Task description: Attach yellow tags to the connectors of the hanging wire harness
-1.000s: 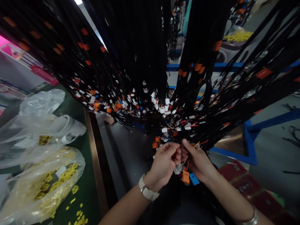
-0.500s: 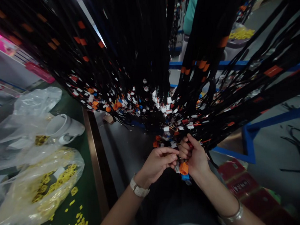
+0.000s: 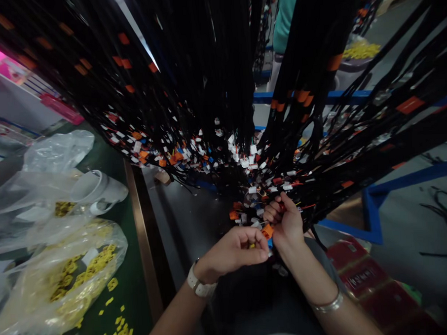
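My left hand (image 3: 232, 253), with a pale watch on its wrist, has its fingers curled; a small yellow plastic piece (image 3: 252, 245) shows inside the curl. Up and to the right, my right hand (image 3: 288, 221) is closed round the end of a wire harness, with a bit of red connector (image 3: 282, 205) between the fingers. An orange connector (image 3: 266, 230) and a blue connector (image 3: 270, 243) hang beside its palm, just past my left fingertips. Thin wires and white connectors (image 3: 252, 190) crowd behind both hands. What exactly lies in my right palm is hidden.
Thick bundles of black harnesses (image 3: 219, 64) hang ahead, ending in many coloured connectors. On the left, a green table (image 3: 133, 270) bears clear bags of yellow pieces (image 3: 98, 267) and a white cup (image 3: 106, 187). A blue frame (image 3: 373, 215) and red boxes (image 3: 355, 265) are at right.
My left hand has drawn back down and left from the connectors, its fingers curling more. My right hand has risen slightly. The orange connector has shifted up and left.
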`<control>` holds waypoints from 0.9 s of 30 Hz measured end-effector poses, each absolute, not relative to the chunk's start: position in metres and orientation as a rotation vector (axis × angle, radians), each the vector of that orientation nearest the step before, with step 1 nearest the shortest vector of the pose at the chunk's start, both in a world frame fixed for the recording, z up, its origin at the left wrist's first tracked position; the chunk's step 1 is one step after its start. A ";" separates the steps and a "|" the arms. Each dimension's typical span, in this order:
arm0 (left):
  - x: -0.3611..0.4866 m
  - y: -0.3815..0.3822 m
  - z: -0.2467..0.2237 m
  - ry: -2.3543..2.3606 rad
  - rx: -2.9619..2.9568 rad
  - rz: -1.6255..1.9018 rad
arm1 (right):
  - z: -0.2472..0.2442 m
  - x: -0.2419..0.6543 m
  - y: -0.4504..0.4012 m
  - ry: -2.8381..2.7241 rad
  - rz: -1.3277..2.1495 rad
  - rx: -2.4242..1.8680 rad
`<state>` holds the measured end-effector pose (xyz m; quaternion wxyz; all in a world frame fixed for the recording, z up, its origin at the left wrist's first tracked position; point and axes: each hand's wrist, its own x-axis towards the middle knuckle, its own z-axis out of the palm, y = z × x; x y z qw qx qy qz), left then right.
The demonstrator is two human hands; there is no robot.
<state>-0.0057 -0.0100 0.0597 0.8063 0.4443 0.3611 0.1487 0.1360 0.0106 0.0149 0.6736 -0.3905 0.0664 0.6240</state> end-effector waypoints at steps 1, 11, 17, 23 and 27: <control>-0.005 -0.010 0.061 0.774 0.996 0.309 | 0.015 0.135 0.011 0.152 1.397 -0.878; 0.004 -0.012 0.047 0.880 0.929 0.553 | 0.016 0.146 -0.008 0.153 1.652 -0.788; 0.010 -0.013 0.035 0.894 0.846 0.664 | 0.017 0.156 -0.021 0.064 1.728 -0.958; 0.014 -0.013 0.029 0.902 0.835 0.653 | 0.015 0.163 -0.031 -0.204 1.788 -0.994; 0.011 -0.011 0.028 0.864 0.782 0.691 | 0.014 0.165 -0.032 -0.285 1.761 -1.072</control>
